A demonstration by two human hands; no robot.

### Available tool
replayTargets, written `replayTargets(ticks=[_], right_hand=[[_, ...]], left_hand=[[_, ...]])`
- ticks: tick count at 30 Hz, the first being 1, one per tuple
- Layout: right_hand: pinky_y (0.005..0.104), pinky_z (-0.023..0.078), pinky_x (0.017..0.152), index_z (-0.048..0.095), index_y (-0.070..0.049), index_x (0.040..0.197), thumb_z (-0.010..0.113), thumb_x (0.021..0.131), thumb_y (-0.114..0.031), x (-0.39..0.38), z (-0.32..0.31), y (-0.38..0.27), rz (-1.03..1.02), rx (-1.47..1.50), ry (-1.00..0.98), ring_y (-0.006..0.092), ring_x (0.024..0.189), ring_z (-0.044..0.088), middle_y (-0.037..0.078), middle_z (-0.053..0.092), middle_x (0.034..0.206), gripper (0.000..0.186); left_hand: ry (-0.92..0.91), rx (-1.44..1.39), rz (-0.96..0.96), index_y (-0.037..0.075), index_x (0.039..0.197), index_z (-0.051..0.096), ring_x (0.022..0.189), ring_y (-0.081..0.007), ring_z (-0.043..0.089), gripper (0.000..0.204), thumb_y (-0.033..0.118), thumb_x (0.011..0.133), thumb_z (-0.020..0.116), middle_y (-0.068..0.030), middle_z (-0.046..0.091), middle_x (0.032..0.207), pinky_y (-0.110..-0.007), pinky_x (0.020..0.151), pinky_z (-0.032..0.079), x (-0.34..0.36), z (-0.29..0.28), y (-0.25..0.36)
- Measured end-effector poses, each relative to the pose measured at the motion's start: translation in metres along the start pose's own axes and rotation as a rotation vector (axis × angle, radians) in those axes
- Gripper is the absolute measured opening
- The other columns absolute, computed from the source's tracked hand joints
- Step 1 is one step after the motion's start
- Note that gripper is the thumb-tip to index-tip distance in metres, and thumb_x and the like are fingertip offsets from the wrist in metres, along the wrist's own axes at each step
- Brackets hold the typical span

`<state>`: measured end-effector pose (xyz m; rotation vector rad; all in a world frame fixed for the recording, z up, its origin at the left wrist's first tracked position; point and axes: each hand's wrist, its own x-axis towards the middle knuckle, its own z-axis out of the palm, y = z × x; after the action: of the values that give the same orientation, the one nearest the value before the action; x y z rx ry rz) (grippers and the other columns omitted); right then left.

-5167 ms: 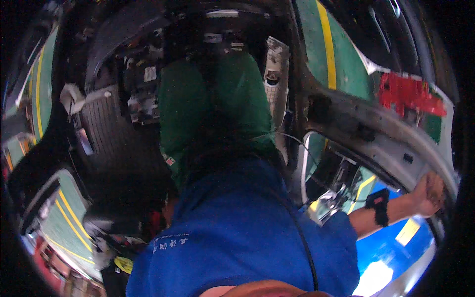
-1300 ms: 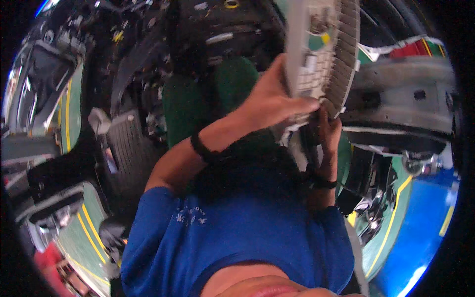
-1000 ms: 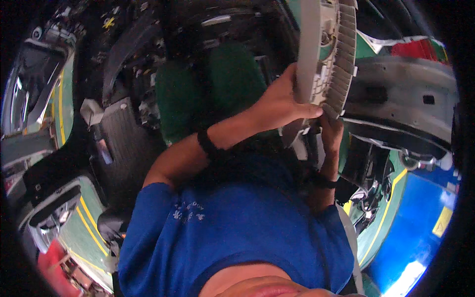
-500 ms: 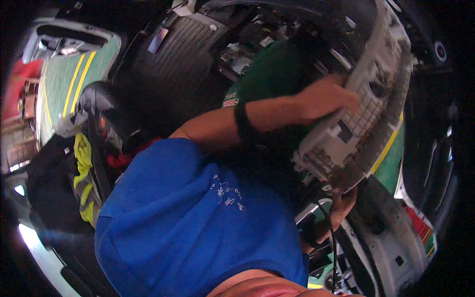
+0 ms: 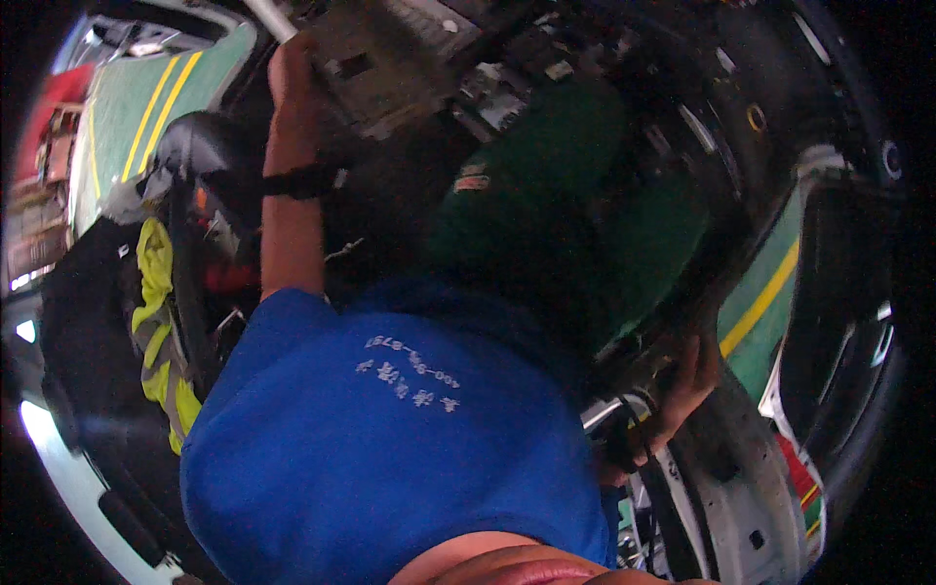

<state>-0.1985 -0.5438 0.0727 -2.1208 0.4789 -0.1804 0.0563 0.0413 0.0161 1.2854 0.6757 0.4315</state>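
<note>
Stretched out at the upper left, my left hand [image 5: 292,68] is closed on the edge of a dirty grey-beige plastic trim panel [image 5: 395,83]. The panel has a rectangular hole and lies over the dark vehicle floor; its far end runs off the top of the view. Lower right, beside the bare metal door sill [image 5: 741,458], my right hand [image 5: 687,385] has its fingers stretched out and grips nothing visible. A black cable [image 5: 639,429] passes by the right wrist. Dark bands circle both wrists.
Exposed metal parts [image 5: 497,93] show beyond my green-clad legs [image 5: 546,127]. A yellow reflective garment [image 5: 156,322] hangs at the left near a black rounded part [image 5: 200,146]. An open doorway at the right shows green floor [image 5: 756,336] with a yellow line.
The trim panel has gone from the right side to the upper left, carried by my left hand. My right hand has let go of it and stays by the sill.
</note>
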Motion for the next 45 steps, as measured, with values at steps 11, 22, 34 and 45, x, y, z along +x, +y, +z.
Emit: replayTargets(ticks=[11, 22, 34, 45], right_hand=[[0.0297, 0.055, 0.073, 0.064, -0.002, 0.117, 0.063, 0.095, -0.026, 0.002, -0.014, 0.113, 0.411, 0.169, 0.103, 0.0169, 0.082, 0.068, 0.012, 0.071, 0.098, 0.033], [0.0314, 0.055, 0.060, 0.065, -0.006, 0.106, 0.055, 0.094, -0.018, -0.088, 0.066, 0.344, 0.190, -0.218, -0.252, 0.0171, 0.070, 0.067, 0.007, 0.069, 0.087, 0.019], [0.0496, 0.052, 0.087, 0.029, -0.016, 0.151, 0.057, 0.088, -0.043, 0.152, 0.170, 0.300, 0.341, -0.421, 0.039, 0.0396, 0.111, 0.058, 0.027, 0.051, 0.131, 0.074], [0.0513, 0.045, 0.099, 0.033, -0.002, 0.143, 0.082, 0.059, -0.063, 0.227, 0.201, 0.238, 0.688, -0.368, 0.024, 0.0478, 0.132, 0.037, 0.030, 0.033, 0.145, 0.115]], left_hand=[[-0.204, 0.372, 0.018, 0.001, 0.110, 0.061, 0.085, -0.0199, 0.057, 0.032, 0.025, 0.089, 0.062, -0.0072, 0.061, 0.098, -0.036, 0.072, 0.047, 0.055, 0.006, -0.101], [-1.047, 1.263, -0.275, 0.002, 0.122, 0.056, 0.098, -0.0236, 0.060, 0.038, 0.027, 0.094, 0.058, -0.0106, 0.062, 0.113, -0.039, 0.082, 0.050, -0.066, 0.017, -0.071], [-0.727, 1.239, -0.016, 0.004, 0.121, 0.056, 0.104, -0.0242, 0.058, 0.033, 0.025, 0.095, 0.053, -0.0124, 0.062, 0.116, -0.038, 0.089, 0.048, -0.025, -0.061, -0.119], [-0.642, 1.393, 0.071, 0.004, 0.116, 0.061, 0.107, -0.0243, 0.058, 0.029, 0.021, 0.095, 0.052, -0.0136, 0.061, 0.120, -0.038, 0.090, 0.048, 0.012, -0.020, -0.075]])
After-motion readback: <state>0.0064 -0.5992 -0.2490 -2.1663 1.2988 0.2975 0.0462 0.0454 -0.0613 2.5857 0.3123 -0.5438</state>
